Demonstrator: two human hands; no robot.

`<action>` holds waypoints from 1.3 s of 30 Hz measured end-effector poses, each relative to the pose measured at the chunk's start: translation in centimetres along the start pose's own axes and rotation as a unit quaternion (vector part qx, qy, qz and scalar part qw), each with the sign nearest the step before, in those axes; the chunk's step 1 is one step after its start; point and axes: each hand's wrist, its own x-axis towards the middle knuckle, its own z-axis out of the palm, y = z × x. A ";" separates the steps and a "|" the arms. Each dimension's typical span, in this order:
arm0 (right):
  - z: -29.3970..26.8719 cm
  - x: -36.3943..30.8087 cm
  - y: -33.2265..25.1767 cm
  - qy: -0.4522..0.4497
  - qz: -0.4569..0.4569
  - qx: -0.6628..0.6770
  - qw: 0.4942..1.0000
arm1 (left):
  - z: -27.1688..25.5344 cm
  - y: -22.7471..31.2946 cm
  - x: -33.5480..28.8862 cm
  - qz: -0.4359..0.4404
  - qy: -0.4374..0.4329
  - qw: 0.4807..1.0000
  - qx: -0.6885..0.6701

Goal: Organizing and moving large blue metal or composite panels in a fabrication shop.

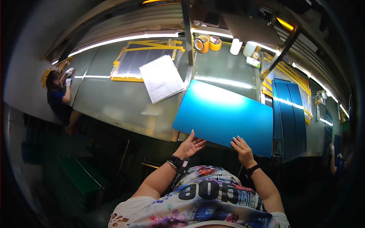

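A large flat blue sheet (pixel 228 110) lies on the bench in front of me, its near edge jutting toward my body. At its near left part, my left hand (pixel 189 147) is open, fingers stretched and thumb pointing up at the edge. Further right, my right hand (pixel 243 152) rests its outstretched fingers on the sheet's near edge; it is open too. Whether any fingertip reaches under the sheet is hidden. Immediately right of the sheet stand long dark blue ribbed panels (pixel 288 117).
Left of the sheet are white papers (pixel 162 78) over a yellow-taped board (pixel 146 59). Tape rolls (pixel 203 43) and a white bottle (pixel 235 46) stand at the back. A metal post (pixel 187 34) rises behind. A gloved co-worker (pixel 60 97) is at far left, another person (pixel 336 161) at far right.
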 end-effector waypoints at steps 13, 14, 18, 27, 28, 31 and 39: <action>-9.4 -17.8 14.1 0.098 0.466 -0.146 0.867 | -1.2 0.8 -1.0 -0.107 0.164 0.926 0.324; -10.3 -20.7 15.9 0.051 0.496 -0.152 0.854 | 1.0 1.2 -1.8 -0.128 0.172 0.895 0.391; -12.0 -24.2 17.8 -0.153 0.451 -0.119 0.871 | 6.9 6.9 -6.7 -0.115 0.171 0.846 0.492; -9.4 -27.2 21.0 -0.062 0.216 -0.332 0.916 | 26.2 12.0 -4.4 0.008 0.034 0.771 0.636; -10.3 -26.7 20.6 -0.060 0.218 -0.333 0.915 | 27.7 9.2 -2.1 -0.001 -0.020 0.767 0.641; -15.2 -21.5 16.8 -0.016 0.138 -0.276 0.951 | 27.7 -2.3 6.2 -0.081 -0.122 0.790 0.596; -13.7 -15.6 9.7 0.012 0.107 -0.194 0.975 | 25.5 -27.3 17.3 -0.301 -0.228 0.924 0.065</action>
